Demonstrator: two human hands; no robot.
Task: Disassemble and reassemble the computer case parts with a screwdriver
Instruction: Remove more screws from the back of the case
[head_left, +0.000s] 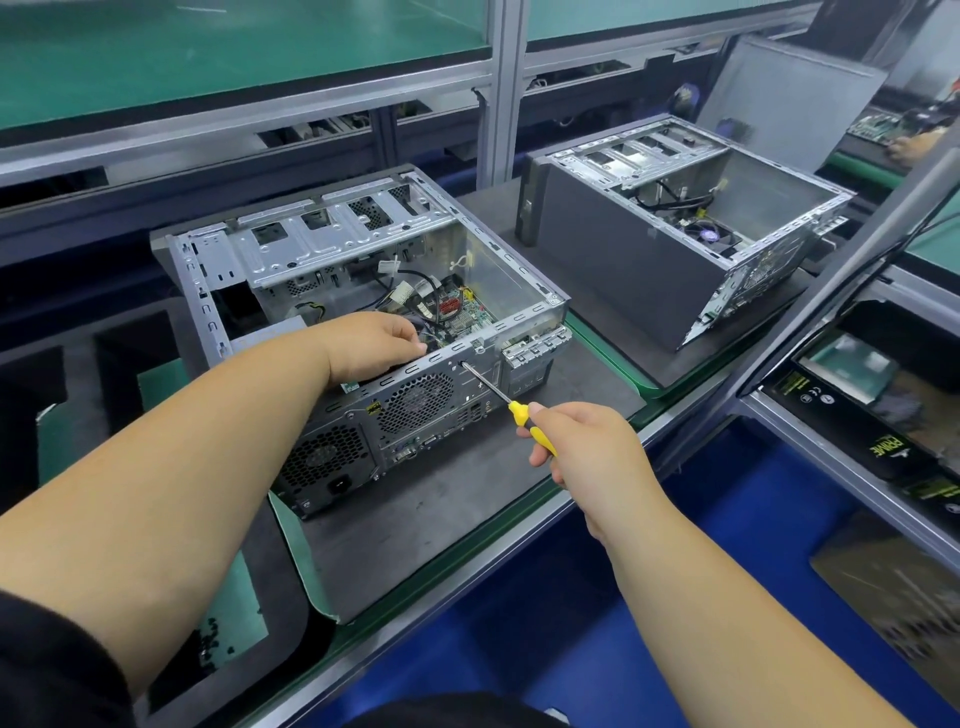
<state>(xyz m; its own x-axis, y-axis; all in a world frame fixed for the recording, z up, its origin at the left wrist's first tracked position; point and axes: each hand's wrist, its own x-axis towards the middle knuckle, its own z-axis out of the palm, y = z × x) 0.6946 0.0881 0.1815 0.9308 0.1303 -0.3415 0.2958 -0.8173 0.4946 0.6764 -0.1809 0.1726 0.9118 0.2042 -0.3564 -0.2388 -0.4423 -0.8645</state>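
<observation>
Yellow and black plastic marks the handle of the slim screwdriver (519, 410), which the person's right hand (587, 452) grips with fingers curled round it, the thin steel shaft angled up and to the left so that its tip meets the upper edge of the rear panel of the open grey metal computer case (363, 322). That case lies on its side on a dark grey work mat (441, 499), side panel off, with its drive cage, cables and green circuit board exposed and its fan grilles and ports facing the person. The left hand (374, 345) rests over the case's near top rim, fingers bent down inside toward the board; whether they pinch anything I cannot tell. Further back and to the right on the same bench sits a second open grey computer case (649, 260), well apart from the first, with a loose grey metal side panel (789, 104) leaning upright behind it. A black foam tray (78, 364) with cut-outs lies at the left, and a black cardboard box with yellow lettering (878, 431) sits at the right.
</observation>
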